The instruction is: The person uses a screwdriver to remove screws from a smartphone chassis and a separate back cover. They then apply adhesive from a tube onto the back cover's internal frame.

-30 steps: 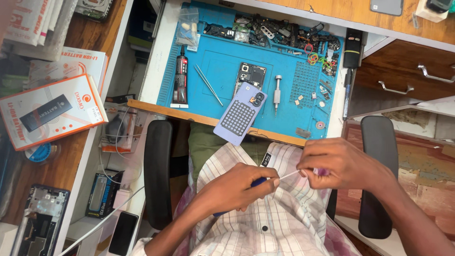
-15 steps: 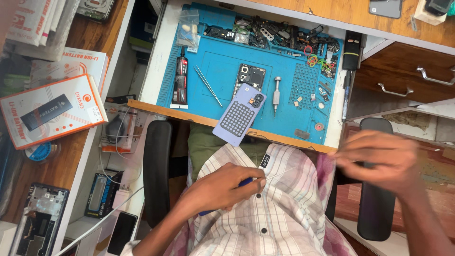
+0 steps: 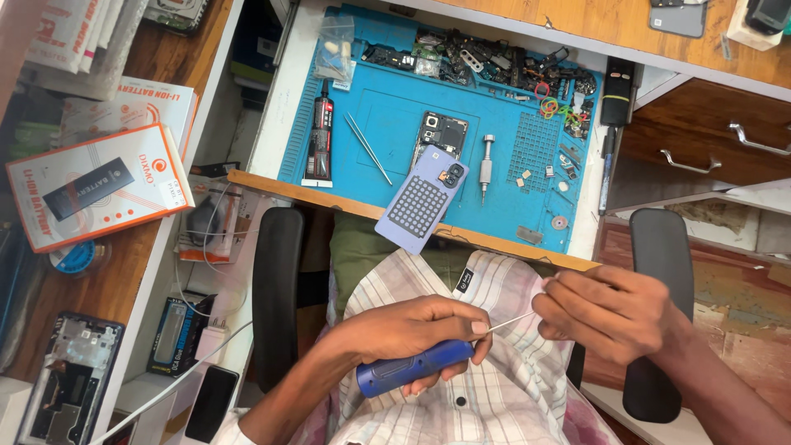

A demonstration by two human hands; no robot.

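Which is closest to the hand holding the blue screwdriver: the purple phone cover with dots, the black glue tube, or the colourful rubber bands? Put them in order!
From the left hand:
1. Purple phone cover, just above, hanging over the mat's edge.
2. Black glue tube, farther up on the mat's left side.
3. Colourful rubber bands, farthest, at the mat's top right.

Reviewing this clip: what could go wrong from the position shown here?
The right hand pinches the thin tip of the blue screwdriver held by the left hand; a slip could prick a finger. The phone back cover overhangs the blue mat edge and could slide off onto the lap.
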